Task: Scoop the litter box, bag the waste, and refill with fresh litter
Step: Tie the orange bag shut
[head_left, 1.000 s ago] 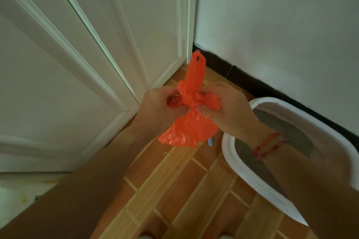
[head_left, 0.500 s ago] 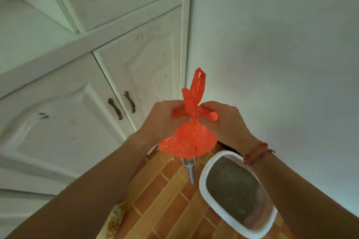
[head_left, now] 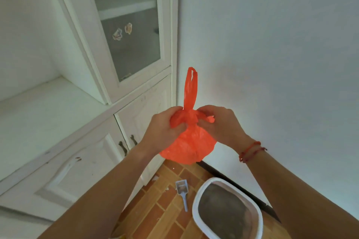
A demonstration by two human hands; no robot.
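A person holds an orange plastic bag (head_left: 189,148) in the air above the litter box (head_left: 194,202), both hands at its neck. The left hand (head_left: 165,128) grips a bunch of film on one side of the neck. The right hand (head_left: 223,124), a red cord bracelet (head_left: 250,151) on its wrist, pinches the twisted end on the other side. One handle loop (head_left: 191,87) stands straight up between the two hands. Below them the bag hangs as a rounded, filled pouch, touching nothing but the hands. Its contents cannot be seen through the film; given the task, they are presumably the scooped waste.

The litter box, white-rimmed, sits on the tiled floor (head_left: 167,215) against the wall (head_left: 272,64) and holds a layer of grey litter (head_left: 223,209). A pale blue slotted scoop (head_left: 182,190) lies on the floor just beside the litter box, on the side away from the wall, with white crumbs (head_left: 166,188) near it. A white cabinet (head_left: 58,122) stands beyond the scoop, farther from the litter box.

The bag looks thin, soft and limp, with a small weight low in it. The film will likely crumple and slip under the fingers, and could tear if pulled hard against clumps. The neck just above the bulge, or the upright loop, appears the sound place to take hold; a grip on the belly would squeeze the contents. The knot seems unfinished, and the refill looks yet to come.
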